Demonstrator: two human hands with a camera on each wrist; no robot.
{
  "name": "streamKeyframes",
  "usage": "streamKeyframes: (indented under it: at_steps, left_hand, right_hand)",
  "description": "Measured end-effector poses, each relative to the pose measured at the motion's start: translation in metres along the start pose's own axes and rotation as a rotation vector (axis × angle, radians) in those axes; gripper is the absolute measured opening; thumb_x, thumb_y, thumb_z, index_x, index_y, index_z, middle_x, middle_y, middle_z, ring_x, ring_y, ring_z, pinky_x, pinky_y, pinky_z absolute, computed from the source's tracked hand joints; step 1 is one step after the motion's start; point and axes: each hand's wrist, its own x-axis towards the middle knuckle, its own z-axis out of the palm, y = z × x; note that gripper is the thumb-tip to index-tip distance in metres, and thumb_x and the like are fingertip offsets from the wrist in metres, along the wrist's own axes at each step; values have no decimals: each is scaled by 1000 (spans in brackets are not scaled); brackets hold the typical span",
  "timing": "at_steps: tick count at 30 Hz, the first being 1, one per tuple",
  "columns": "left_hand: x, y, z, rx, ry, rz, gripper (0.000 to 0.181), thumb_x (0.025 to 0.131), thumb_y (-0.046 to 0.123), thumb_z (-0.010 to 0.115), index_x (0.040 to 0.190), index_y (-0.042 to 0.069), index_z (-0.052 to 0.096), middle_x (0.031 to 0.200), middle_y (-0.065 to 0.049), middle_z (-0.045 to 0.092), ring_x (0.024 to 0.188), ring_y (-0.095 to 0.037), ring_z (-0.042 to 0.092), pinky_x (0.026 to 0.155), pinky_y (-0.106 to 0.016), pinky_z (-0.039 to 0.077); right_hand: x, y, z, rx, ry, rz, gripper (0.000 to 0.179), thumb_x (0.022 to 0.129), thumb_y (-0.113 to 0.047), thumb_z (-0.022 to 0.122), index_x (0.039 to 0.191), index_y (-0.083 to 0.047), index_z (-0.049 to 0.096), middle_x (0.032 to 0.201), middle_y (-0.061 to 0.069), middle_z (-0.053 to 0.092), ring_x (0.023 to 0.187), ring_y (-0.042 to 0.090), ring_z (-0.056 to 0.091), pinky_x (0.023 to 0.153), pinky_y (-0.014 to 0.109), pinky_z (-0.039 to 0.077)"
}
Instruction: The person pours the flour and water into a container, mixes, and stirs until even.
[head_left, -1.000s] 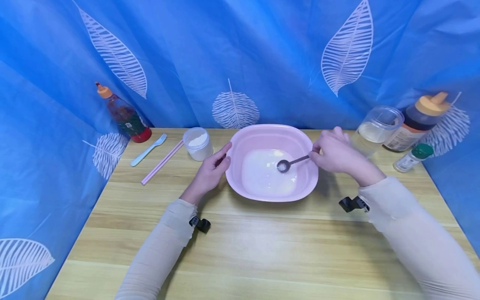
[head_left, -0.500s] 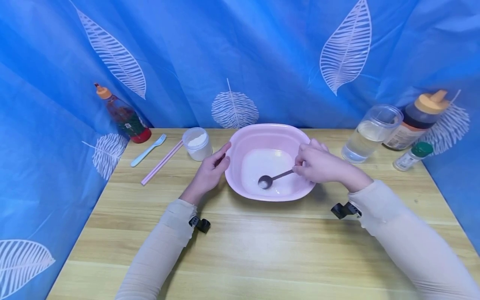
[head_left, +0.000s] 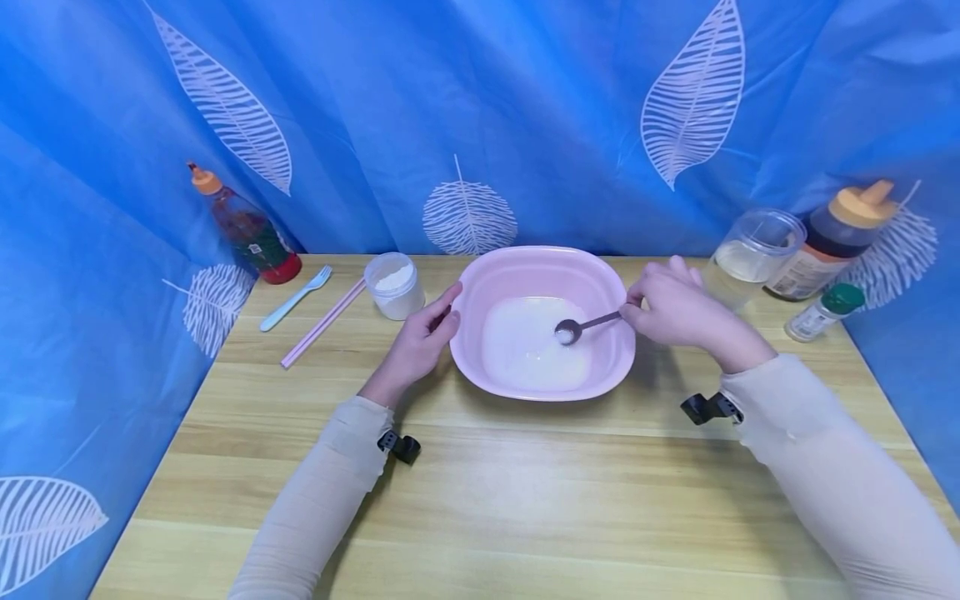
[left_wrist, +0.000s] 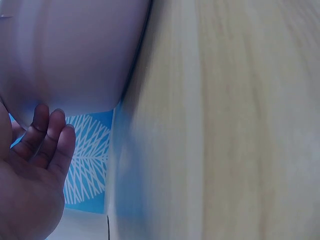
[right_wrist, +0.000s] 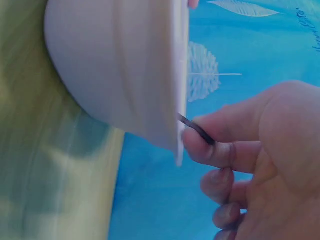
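Observation:
A pink plastic basin (head_left: pixel 480 275) stands on the table with whitish liquid in its bottom. At its left rim my left hand (head_left: pixel 416 337) holds the edge; in the left wrist view, the loosely bent fingers (left_wrist: pixel 57 137) lie against the outer wall under the rim. Between thumb and fingertips, my right hand (head_left: pixel 675 304) pinches the handle of a dark spoon (head_left: pixel 567 332) over the right rim. White liquid shows in the spoon's round bowl. The right wrist view shows the pinch on the handle (right_wrist: pixel 197 130), while the basin wall hides the spoon's bowl.
Left of the basin are a jar of white powder (head_left: pixel 396 287), pink chopsticks (head_left: pixel 324 323), a light-blue fork (head_left: pixel 296 298) and a red sauce bottle (head_left: pixel 251 229). At right stand a clear water cup (head_left: pixel 753 258), a dark sauce bottle (head_left: pixel 832 242) and a green-capped shaker (head_left: pixel 825 312).
My right hand moved the spoon leftward toward the basin's near side, then back to the right, close to where it was a second ago. The left hand and basin have stayed put.

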Motion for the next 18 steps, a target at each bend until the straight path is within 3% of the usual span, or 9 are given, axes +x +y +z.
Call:
streamKeyframes:
  at_steps: [8,13,18]
  left_hand:
    - [0,0,-1,2,1,0,54,115,24,50,166,11,40,174,-4,38,161,-26,38,129,-43,38]
    - [1,0,-1,3,-2,-6,54,114,25,51,166,12,41,174,-4,39,161,-25,39,129,-44,39]
    - [0,0,-1,-3,-2,-4,53,114,24,51,166,12,42,174,-4,40,160,-25,40,130,-43,38]
  right_hand:
    - [16,-19,15,7,44,19,26,102,-22,63,89,-7,79,103,16,61,107,40,38,91,56,29]
    - [26,-31,29,43,49,-33,25,102,-20,64,90,-5,80,108,16,62,108,37,38,94,54,28]
    - [27,-41,39,93,7,-94,22,102,-19,67,93,-5,81,100,12,61,108,35,40,97,53,28]
